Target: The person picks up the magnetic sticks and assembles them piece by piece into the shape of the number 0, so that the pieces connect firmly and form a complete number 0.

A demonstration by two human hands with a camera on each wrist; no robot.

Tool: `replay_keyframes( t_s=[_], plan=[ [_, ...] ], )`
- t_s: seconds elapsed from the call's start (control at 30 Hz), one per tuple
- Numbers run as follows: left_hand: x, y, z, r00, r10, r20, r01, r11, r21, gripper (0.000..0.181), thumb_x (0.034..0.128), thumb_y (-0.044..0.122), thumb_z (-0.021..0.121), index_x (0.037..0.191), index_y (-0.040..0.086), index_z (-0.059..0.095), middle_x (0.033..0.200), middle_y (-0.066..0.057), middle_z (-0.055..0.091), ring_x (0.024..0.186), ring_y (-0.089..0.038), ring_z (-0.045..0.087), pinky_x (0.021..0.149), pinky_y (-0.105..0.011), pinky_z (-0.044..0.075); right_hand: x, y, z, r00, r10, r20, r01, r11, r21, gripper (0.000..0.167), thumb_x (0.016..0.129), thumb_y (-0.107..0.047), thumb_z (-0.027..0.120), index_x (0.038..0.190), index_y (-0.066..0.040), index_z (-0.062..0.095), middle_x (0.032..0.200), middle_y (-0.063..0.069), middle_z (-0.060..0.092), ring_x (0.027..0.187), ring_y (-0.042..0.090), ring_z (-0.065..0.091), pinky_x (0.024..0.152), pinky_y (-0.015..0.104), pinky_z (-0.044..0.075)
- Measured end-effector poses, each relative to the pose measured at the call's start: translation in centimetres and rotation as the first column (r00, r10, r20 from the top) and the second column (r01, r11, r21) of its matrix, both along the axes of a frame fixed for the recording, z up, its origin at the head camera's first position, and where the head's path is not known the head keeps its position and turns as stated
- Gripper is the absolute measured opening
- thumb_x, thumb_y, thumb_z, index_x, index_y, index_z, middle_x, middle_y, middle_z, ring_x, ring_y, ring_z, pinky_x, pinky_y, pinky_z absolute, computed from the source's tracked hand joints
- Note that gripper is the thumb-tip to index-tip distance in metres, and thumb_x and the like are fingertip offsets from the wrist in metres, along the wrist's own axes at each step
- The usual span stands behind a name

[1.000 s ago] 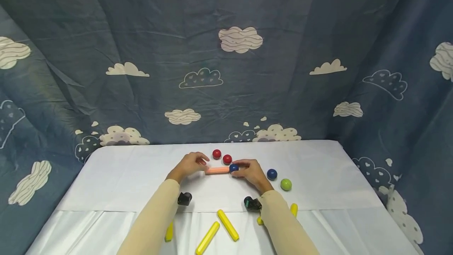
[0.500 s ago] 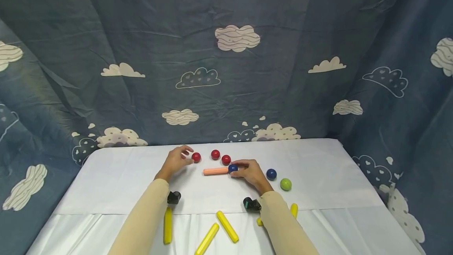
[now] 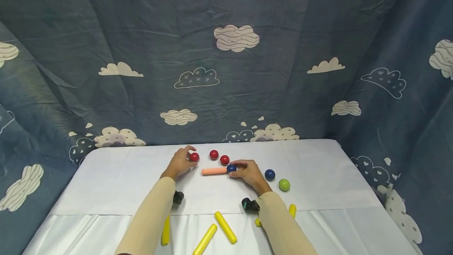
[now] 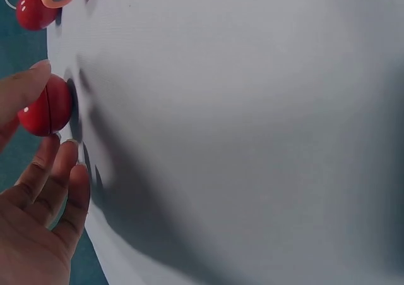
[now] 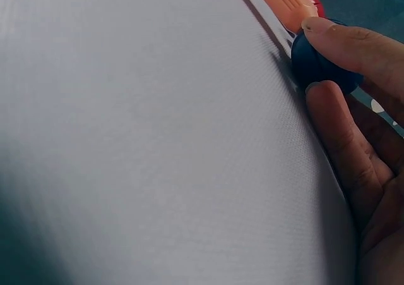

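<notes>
My left hand (image 3: 178,164) holds a red ball (image 3: 194,157) between thumb and fingers near the table's far edge. In the left wrist view the thumb lies on this seamed red ball (image 4: 57,108), with fingertips below it. My right hand (image 3: 250,173) grips a dark blue ball (image 3: 231,168) at the right end of an orange stick (image 3: 214,171). The right wrist view shows thumb and fingers pinching the blue ball (image 5: 308,60), which meets the stick's end. Two more red balls, one left (image 3: 214,154) and one right (image 3: 224,160), lie just behind the stick.
Right of my right hand lie another blue ball (image 3: 269,174) and a green ball (image 3: 284,185). Several yellow sticks (image 3: 225,227) lie at the front, some partly under my forearms. A cloud-patterned curtain (image 3: 198,101) hangs behind the white table (image 3: 311,156).
My left hand has moved left from the orange stick's left end, and its fingers have come round the leftmost red ball. My right hand has stayed on the blue ball.
</notes>
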State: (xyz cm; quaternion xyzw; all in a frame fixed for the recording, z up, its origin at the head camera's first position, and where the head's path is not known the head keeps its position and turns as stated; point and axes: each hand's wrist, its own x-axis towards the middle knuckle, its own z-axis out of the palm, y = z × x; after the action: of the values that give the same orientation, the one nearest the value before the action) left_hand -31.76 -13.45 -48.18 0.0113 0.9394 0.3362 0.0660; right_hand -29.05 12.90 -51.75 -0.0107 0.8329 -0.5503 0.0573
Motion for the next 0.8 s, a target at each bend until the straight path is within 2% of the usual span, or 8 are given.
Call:
replay_keyframes(
  t_s=[0.23,0.43,0.7,0.8],
  plan=[
    [-0.19,-0.13,-0.34,0.999,-0.030,-0.014,0.030,0.999,-0.026,0.044,0.0829,0.014,0.076,0.123,0.008,0.058,0.104,-0.012,0.059,0.103,-0.028,0.053,0.093,-0.046,0.043,-0.11,-0.07,0.05,0.999,-0.023,0.039,0.022,0.999,0.040,0.042,0.070,-0.009,0.084,0.110,-0.013,0.072,0.111,0.006,0.068,0.084,0.018,0.055,0.074,0.029,0.045],
    [-0.19,-0.25,-0.02,1.000,-0.010,-0.024,0.009,0.999,-0.039,0.040,0.0843,0.015,0.075,0.120,0.008,0.058,0.104,-0.010,0.063,0.099,-0.025,0.057,0.091,-0.045,0.045,-0.44,-0.30,0.18,1.000,-0.023,0.021,0.022,0.999,0.046,0.043,0.070,-0.012,0.085,0.111,-0.014,0.072,0.113,0.006,0.067,0.089,0.019,0.055,0.079,0.032,0.045],
    [0.22,-0.64,0.19,1.000,-0.021,0.009,0.022,0.999,-0.035,0.036,0.0810,0.012,0.077,0.113,0.009,0.060,0.100,-0.008,0.063,0.094,-0.023,0.057,0.087,-0.042,0.046,-0.36,-0.28,0.09,0.999,-0.023,0.025,0.022,0.999,0.041,0.041,0.071,-0.010,0.084,0.111,-0.013,0.073,0.112,0.006,0.067,0.088,0.020,0.055,0.078,0.032,0.045],
    [0.47,-0.73,0.11,0.999,-0.038,0.018,0.039,0.999,-0.027,0.036,0.0801,0.012,0.078,0.111,0.010,0.060,0.101,-0.007,0.063,0.093,-0.022,0.057,0.086,-0.041,0.047,-0.40,-0.10,-0.05,0.999,-0.028,0.036,0.026,0.999,0.038,0.042,0.071,-0.010,0.085,0.111,-0.014,0.073,0.113,0.006,0.067,0.093,0.021,0.055,0.084,0.035,0.046]
  ],
)
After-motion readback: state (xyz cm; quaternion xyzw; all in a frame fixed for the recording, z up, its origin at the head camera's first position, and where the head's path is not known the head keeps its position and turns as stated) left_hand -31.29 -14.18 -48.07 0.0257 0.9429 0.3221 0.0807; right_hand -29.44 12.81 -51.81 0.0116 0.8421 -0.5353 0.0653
